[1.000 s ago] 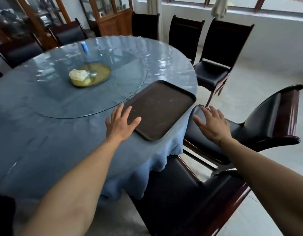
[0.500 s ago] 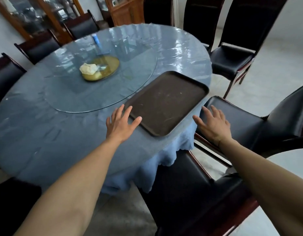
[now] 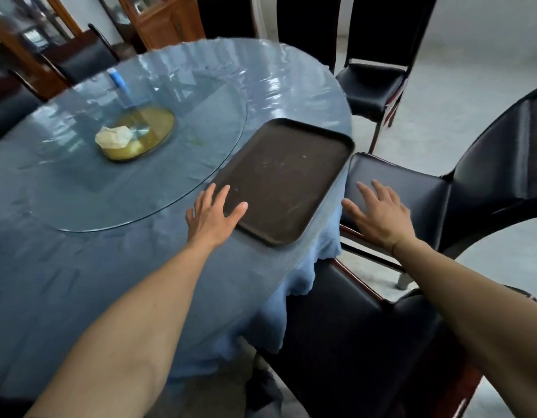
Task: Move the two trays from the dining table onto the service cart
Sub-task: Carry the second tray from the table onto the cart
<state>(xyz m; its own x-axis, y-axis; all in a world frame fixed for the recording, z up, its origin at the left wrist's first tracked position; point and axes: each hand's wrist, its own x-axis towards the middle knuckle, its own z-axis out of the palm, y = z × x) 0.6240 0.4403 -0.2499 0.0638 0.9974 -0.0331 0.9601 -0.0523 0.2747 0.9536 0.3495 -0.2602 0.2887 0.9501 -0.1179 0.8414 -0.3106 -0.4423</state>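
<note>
L hand is spread flat, fingers apart, at the near-left corner of the tray; thumb is laid over the rim, nothing gripped. R hand is also spread wide, empty, held above a chair seat just right of the tray, apart from it. Tray, dark brown, is laid flat at the table edge on blue cloth, w/ its right corner overhanging. A glass turntable is seen further left, w/ a yellow dish and blue bottle on it.
</note>
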